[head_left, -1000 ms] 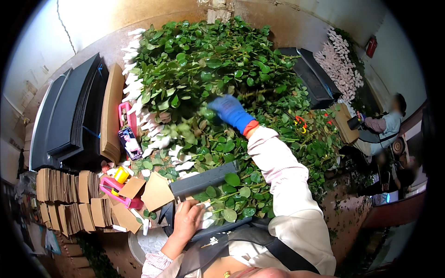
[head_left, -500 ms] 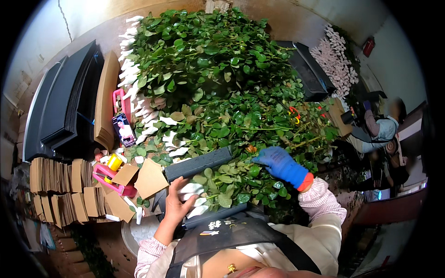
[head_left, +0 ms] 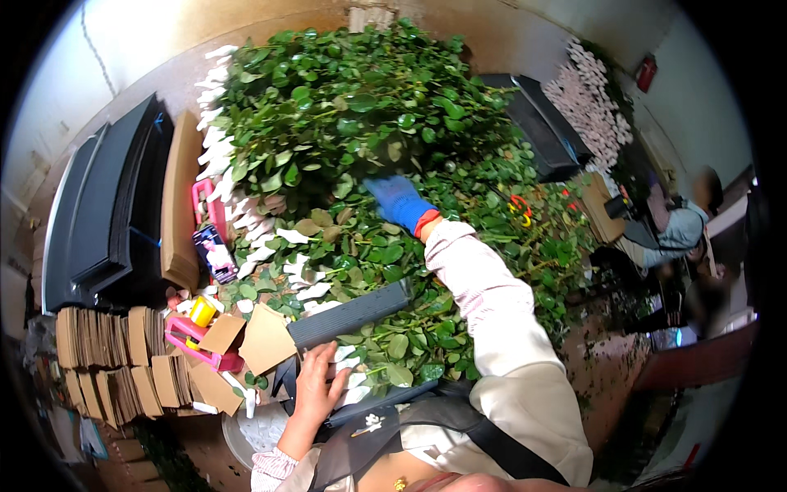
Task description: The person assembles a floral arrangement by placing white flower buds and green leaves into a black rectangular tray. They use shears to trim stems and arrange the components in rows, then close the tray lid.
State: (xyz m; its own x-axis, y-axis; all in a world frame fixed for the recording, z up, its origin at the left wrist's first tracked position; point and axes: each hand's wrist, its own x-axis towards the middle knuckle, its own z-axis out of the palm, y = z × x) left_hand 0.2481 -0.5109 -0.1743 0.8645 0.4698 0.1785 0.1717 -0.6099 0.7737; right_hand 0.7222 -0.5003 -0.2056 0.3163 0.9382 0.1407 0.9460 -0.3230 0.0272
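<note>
My bare left hand (head_left: 318, 381) lies with fingers stretched over the white-sleeved flower heads (head_left: 354, 394) of a small bunch near me. The leafy stems (head_left: 406, 348) of this bunch point right, between a dark corrugated strip (head_left: 351, 314) on the far side and another dark strip (head_left: 381, 403) on the near side. My right hand (head_left: 399, 203), in a blue glove with an orange cuff, reaches over the middle of the table. Its slightly blurred fingers are extended beside the large pile of leafy stems (head_left: 361, 102), with nothing visible in them.
Left of the pile stand black sheets (head_left: 123, 197) and brown cardboard (head_left: 180, 205). A phone (head_left: 215, 254), pink tape dispensers (head_left: 193, 343) and stacked cardboard pieces (head_left: 94, 338) lie closer. Red-and-yellow-handled cutters (head_left: 520, 209) rest among leaves. At right, a person (head_left: 680, 225) is near another flower stack (head_left: 586, 107).
My right hand has left the near bunch and moved up and left toward the big pile. The left hand's fingers have straightened over the sleeved heads.
</note>
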